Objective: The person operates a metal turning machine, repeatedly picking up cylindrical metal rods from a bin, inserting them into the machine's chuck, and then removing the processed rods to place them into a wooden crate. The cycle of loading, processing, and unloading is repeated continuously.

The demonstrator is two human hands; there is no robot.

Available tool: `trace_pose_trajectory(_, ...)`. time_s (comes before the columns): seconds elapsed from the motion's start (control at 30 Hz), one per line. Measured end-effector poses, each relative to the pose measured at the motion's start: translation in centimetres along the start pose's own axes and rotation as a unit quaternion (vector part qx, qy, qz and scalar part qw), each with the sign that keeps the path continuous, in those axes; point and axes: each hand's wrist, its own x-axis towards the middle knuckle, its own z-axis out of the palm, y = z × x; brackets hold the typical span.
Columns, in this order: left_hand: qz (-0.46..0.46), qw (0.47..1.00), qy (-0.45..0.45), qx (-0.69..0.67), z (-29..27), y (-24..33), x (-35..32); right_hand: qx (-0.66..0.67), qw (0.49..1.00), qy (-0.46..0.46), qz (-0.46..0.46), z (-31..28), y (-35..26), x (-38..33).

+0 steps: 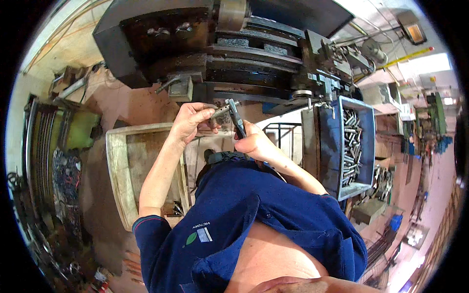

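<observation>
In front of my body, my left hand (189,121) pinches a short metal cylinder (220,112) between thumb and fingers. My right hand (254,140) is closed around a caliper (236,119) with a dark body and silver jaws. The caliper's jaw end is at the right end of the cylinder; whether the jaws touch it is too small to tell. To the right stands a blue bin (371,141) holding several loose metal cylinders (351,146) of a similar look.
A lathe (254,51) spans the far side, with its handwheel (302,93) near the bin. Left of me is a shallow pale tray (117,171) with a few small dark pieces in its near corner. Metal stock and racks (36,146) stand farther left.
</observation>
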Motion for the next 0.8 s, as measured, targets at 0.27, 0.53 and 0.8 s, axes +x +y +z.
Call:
trace_pose_trajectory(0.27,-0.055,0.994,-0.084,0.029,-0.1,-0.2,4.3,0.040,0.979,0.092,0.176,0.0,0.6,-0.1)
trace_pose_trajectory(0.53,-0.041,0.995,-0.041,0.085,2.1,-5.0,5.7,0.302,0.923,0.161,0.175,-4.3,4.3,2.3)
trace_pose_trajectory(0.8,0.015,0.978,-0.145,0.151,10.8,-7.2,15.3,0.312,0.900,0.291,0.088,-13.8,8.1,10.9)
